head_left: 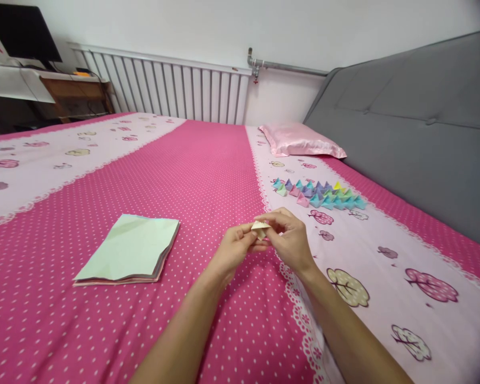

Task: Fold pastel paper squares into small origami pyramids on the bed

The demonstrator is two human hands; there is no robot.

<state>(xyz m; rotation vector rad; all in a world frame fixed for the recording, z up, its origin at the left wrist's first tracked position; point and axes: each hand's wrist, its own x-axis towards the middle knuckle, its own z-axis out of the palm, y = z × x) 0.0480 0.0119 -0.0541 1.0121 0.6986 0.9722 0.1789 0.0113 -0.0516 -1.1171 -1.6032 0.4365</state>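
Both my hands meet over the pink dotted bedspread [192, 176] and pinch a small folded piece of pale paper [260, 227] between their fingertips. My left hand [234, 250] grips it from the left, and my right hand [290, 240] closes on it from the right and above. A stack of coloured paper sheets [130, 249] with a pale green sheet on top lies flat to the left of my hands. Beyond my right hand, several small folded paper shapes [320, 194] in blue, pink, green and yellow sit in rows on the bed.
A pink satin pillow [300, 141] lies at the head of the bed beside the grey padded headboard [416, 122]. A white radiator [172, 88] runs along the far wall. A wooden desk [76, 93] stands at the far left.
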